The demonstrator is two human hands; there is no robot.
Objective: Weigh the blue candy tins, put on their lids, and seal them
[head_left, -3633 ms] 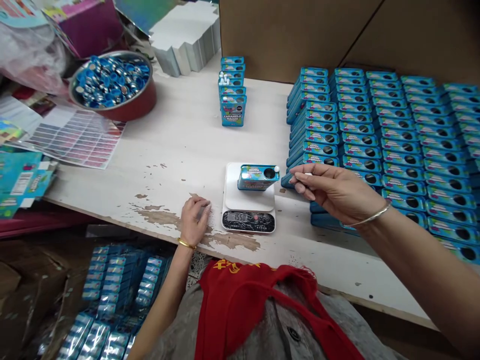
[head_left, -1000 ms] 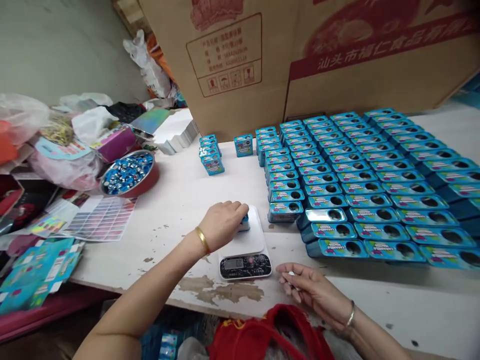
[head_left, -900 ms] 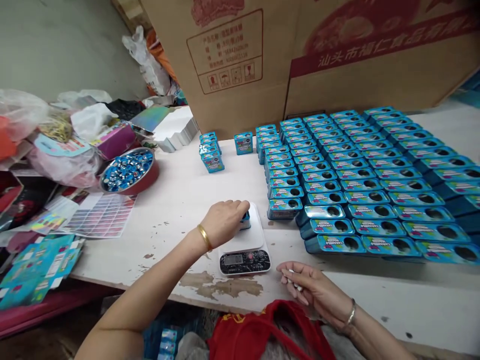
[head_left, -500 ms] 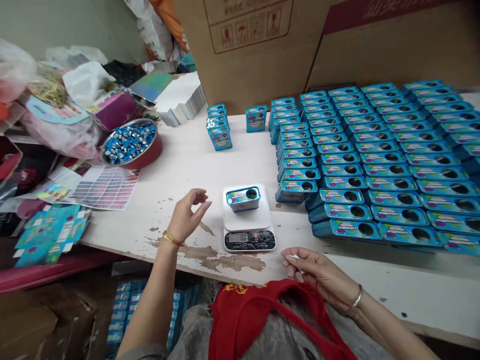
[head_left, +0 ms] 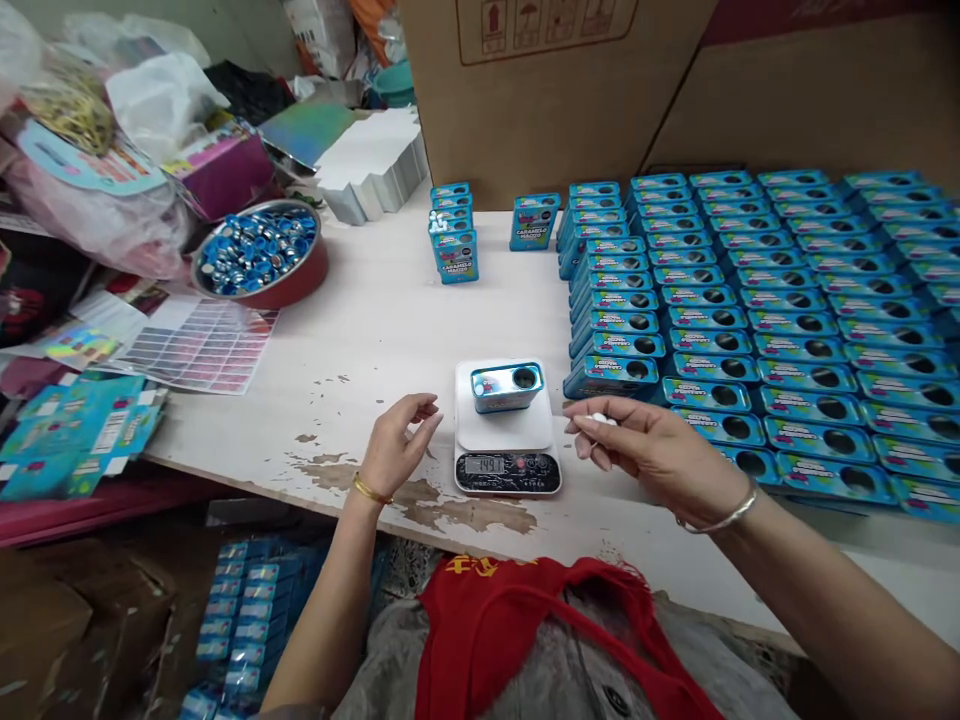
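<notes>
A blue tin [head_left: 504,393] with a round dark opening in its top stands on a white digital scale [head_left: 504,431], whose display is lit. Just left of the scale, my left hand [head_left: 397,447] hovers over the table with thumb and fingers apart and nothing between them. To the scale's right, my right hand [head_left: 645,445] is closed on small white pieces [head_left: 602,419], which show between thumb and fingers. It touches neither the tin nor the scale.
Rows of blue tins [head_left: 712,344] fill the right side. Several more stand at the back, one with white pieces [head_left: 437,222] on top. A red bowl [head_left: 300,270] of blue caps, printed sheets [head_left: 202,340] and bags lie left. A cardboard box [head_left: 555,120] stands behind.
My right hand has moved up and forward, beside the scale, still holding the white pieces. My left hand has shifted slightly. The scale's display now shows digits. The view has shifted a little.
</notes>
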